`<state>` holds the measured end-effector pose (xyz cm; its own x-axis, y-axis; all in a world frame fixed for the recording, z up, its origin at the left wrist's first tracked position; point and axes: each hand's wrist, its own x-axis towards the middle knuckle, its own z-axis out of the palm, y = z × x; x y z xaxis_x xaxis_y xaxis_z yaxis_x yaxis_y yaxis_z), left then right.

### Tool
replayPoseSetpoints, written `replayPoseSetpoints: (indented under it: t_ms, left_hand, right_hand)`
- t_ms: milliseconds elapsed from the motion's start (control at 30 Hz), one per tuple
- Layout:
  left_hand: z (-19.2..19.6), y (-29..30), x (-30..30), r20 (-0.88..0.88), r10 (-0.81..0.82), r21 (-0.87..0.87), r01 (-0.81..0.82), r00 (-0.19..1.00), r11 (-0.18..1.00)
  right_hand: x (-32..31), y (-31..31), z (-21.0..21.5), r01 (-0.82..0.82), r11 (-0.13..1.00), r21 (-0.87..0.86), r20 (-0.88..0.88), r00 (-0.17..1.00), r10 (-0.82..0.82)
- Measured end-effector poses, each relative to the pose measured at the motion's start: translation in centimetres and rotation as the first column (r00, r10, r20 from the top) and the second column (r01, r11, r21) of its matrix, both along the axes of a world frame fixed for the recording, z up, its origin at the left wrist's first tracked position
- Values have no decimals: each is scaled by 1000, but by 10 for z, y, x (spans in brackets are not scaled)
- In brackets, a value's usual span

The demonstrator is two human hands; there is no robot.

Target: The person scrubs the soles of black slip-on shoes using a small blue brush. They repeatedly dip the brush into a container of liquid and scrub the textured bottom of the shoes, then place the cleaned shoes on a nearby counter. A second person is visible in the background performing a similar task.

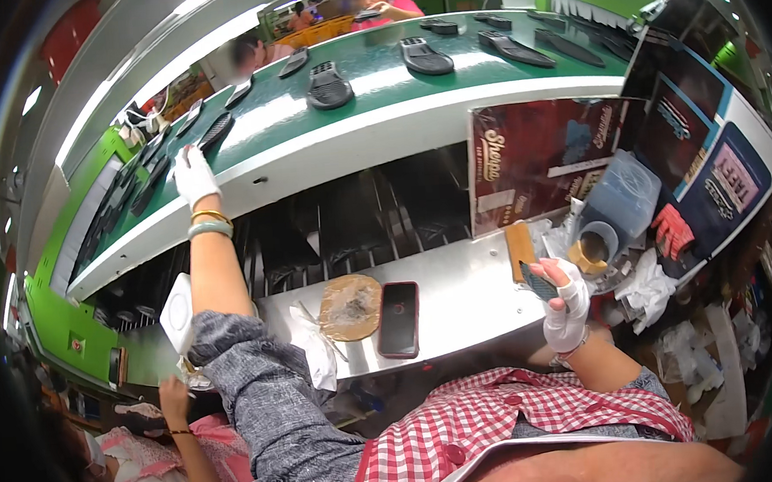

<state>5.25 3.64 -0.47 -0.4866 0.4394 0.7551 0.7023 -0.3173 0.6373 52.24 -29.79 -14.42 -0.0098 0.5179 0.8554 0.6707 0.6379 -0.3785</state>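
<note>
The left hand (194, 178), in a white glove, reaches far forward to the green belt (370, 55). The arm is almost straight, and the back of the hand faces up. Its fingers point away, just beside the near end of a dark sole (214, 134) which lies on the belt. The underside of this hand is hidden, so I cannot tell whether it grasps something or only rests there.

The right hand (569, 309) is held near the front edge of the metal bench (460, 294), with the elbow bent and the forearm rising from the lower right. Bare fingertips come out of its white glove, and they curl around a dark ridged piece (538, 282). The fingers cover part of this piece, and its kind is hard to make out.

More soles stand along the belt; those at the far left overlap and are difficult to separate. Below the belt, the dark shelf space (358, 212) shows only dim shapes. The left forearm covers part of the white object (177, 314) behind it. At the lower left, a co-worker (164, 449) is partly lost in the black rim of the view
</note>
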Motion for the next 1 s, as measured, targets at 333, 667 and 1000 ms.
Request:
replayPoseSetpoints:
  t_ms: [333, 667, 1000]
  left_hand:
    - [31, 38, -114, -306, 221, -706, -377, 926, 600]
    - [11, 94, -124, -164, -26, -686, -95, 986, 721]
    - [25, 95, -155, -51, -216, -806, 87, 975, 586]
  right_hand:
    - [-7, -6, 17, -60, 985, -161, -204, 979, 26]
    - [2, -10, 16, 47, 975, -218, -214, 972, -95]
    - [37, -10, 8, -397, 871, -289, -806, 592, 3]
